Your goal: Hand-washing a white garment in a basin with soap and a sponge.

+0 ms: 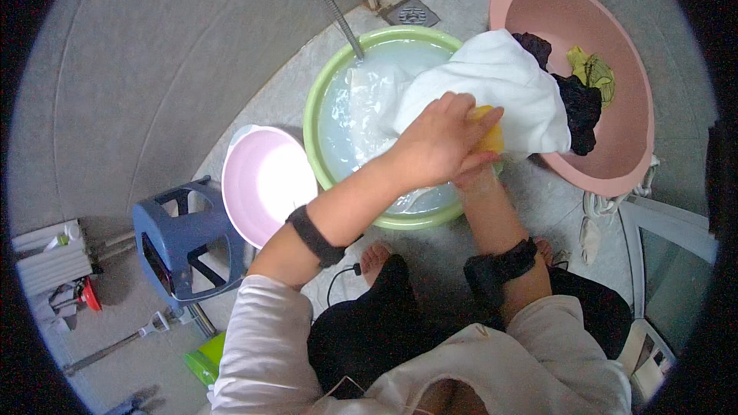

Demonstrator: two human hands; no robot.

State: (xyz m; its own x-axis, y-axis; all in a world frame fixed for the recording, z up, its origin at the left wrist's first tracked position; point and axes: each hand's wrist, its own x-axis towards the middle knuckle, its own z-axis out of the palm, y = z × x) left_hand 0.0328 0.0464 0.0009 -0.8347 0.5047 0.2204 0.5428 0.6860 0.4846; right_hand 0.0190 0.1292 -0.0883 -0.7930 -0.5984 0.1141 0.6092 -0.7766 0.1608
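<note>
White wet cloth (496, 80) lies partly in cloudy water in a green-rimmed round basin (312, 121) and reaches over to the rim of a pink tub. My left hand (438, 135) grips a yellow block (490, 134), which looks like a bar of soap or a sponge, against the cloth. Just below it is my right hand (477, 172), mostly hidden behind the left one at the cloth's lower edge; its fingers cannot be made out. A ribbed metal shower hose (331, 3) runs down into the water.
The pink tub (640, 127) at the right holds black garments (579, 106) and a yellow-green cloth (594, 72). Left of the basin are a small pink basin (245, 184) and a blue plastic stool (173, 236). A floor drain (411, 12) lies beyond; a glass door (674, 276) stands at right.
</note>
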